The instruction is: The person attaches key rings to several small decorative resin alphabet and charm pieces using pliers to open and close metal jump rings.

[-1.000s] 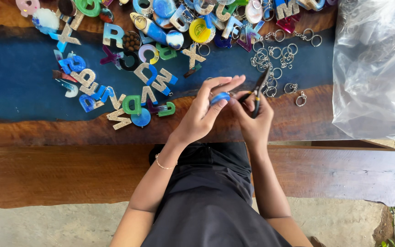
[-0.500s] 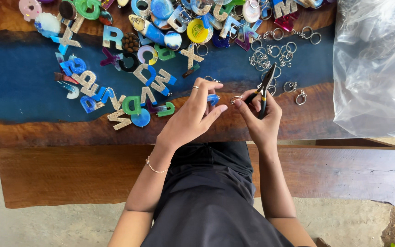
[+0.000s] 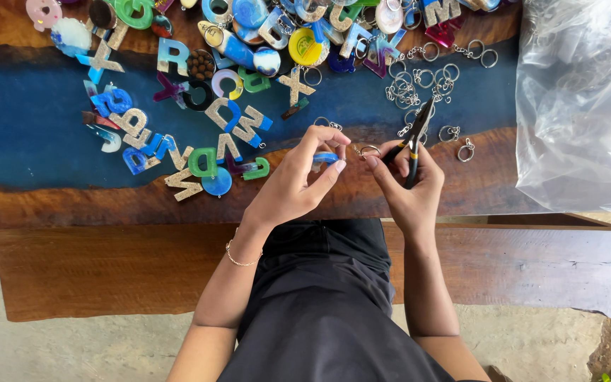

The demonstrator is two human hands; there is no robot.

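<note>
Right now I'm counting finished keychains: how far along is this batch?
Some letter charms on the table already carry rings. The left hand pinches a blue charm; the right hand holds pliers and a ring. Loose key rings lie unused.

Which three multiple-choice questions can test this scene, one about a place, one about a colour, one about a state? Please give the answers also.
1. Where is the clear plastic bag?
A. at the table's right end
B. on the bench
C. on the person's lap

2. What colour is the small piece in the left hand?
A. red
B. blue
C. yellow

3. What is the right hand doing?
A. resting flat
B. hanging free
C. gripping pliers

Answers: 1 A, it lies by the right edge; 2 B, blue shows between the fingertips; 3 C, the fingers wrap the dark handles.
</note>
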